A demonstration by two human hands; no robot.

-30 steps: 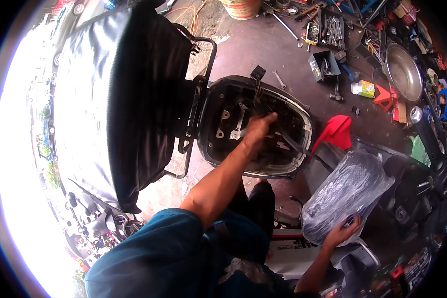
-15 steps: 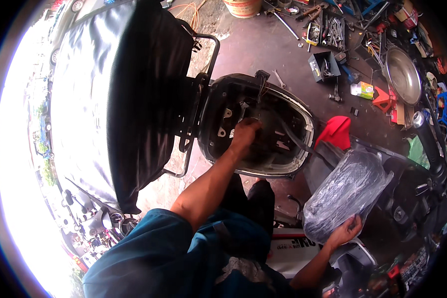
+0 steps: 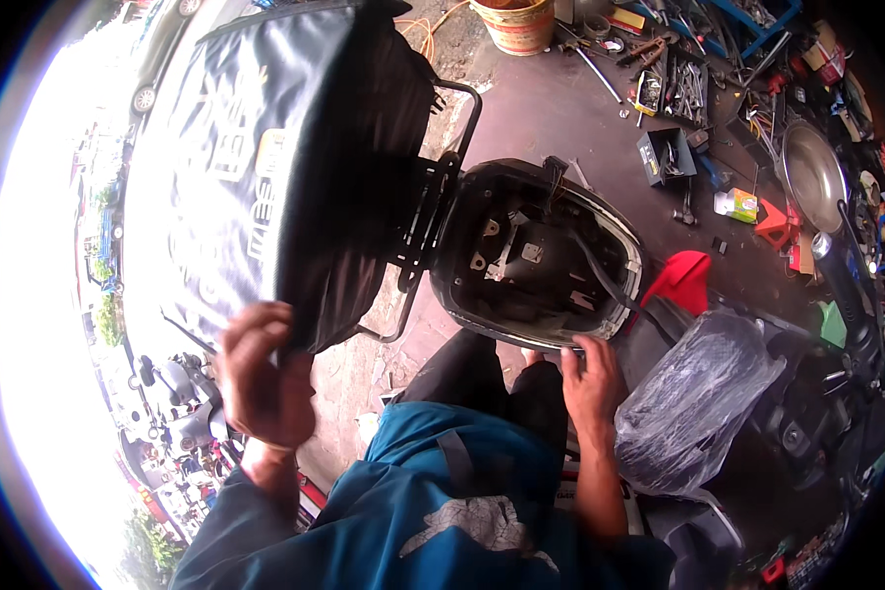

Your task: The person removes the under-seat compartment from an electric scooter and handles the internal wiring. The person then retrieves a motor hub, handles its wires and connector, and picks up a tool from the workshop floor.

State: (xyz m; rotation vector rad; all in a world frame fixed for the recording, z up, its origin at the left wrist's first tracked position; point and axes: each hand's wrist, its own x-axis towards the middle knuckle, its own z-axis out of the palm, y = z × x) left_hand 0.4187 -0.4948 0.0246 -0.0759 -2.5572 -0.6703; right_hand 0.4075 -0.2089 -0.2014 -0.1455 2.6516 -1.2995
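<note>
My left hand (image 3: 265, 379) is raised beside the lower edge of a large black delivery bag (image 3: 334, 187). It is somewhat blurred, its fingers loosely bent and apart from the thumb, with nothing visible in it. The scooter's open under-seat compartment (image 3: 448, 285) lies ahead of me, with bare metal brackets and a dark cable (image 3: 598, 270) inside. At its near right rim my right hand (image 3: 592, 383) hovers with thumb and fingers apart, holding nothing; whether it touches the rim I cannot tell. The scooter seat (image 3: 698, 403), wrapped in clear plastic, lies just right of that hand.
A black metal rack (image 3: 474, 118) stands between bag and compartment. A red cloth (image 3: 680, 280) lies by the seat. On the floor at the far right are a grey toolbox (image 3: 665, 157), scattered tools and a round metal basin (image 3: 813, 177). A bucket (image 3: 516, 25) stands at the back.
My left hand has come out of the compartment and swung left to the bag. My right hand has left the plastic-wrapped seat and moved up and left to the compartment's rim. The view has shifted.
</note>
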